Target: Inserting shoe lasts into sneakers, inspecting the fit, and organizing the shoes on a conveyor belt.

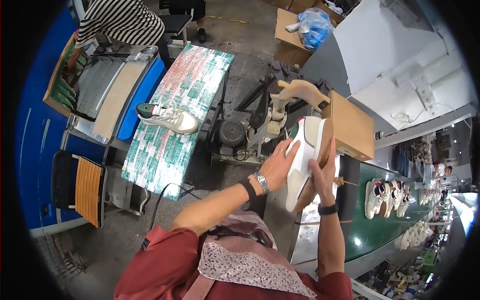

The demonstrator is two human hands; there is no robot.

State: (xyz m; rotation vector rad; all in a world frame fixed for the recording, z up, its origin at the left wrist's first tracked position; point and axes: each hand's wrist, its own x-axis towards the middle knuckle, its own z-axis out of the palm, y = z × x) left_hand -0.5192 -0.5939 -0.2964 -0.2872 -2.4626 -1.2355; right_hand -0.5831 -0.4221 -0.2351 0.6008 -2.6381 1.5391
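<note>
A white and beige sneaker (303, 155) with a brown sole is held between my two hands, tilted on its side with its sole toward the right. My left hand (279, 164) grips the upper from the left, a watch and a dark band on that wrist. On the sole side, my right hand (325, 172) presses with its thumb and fingers along the bottom; a black band is on this wrist. Just beyond the shoe stands a machine with a curved tan arm (306, 93). A matching laced sneaker (172, 119) lies on the patterned table (170, 155) to the left.
Behind the held shoe is a cardboard box (352, 127). Several sneakers (385, 196) stand on a green conveyor (357, 227) at right. A round motor (232, 132) sits under the machine. At left are a slatted chair (89, 192) and a person in a striped top (120, 22).
</note>
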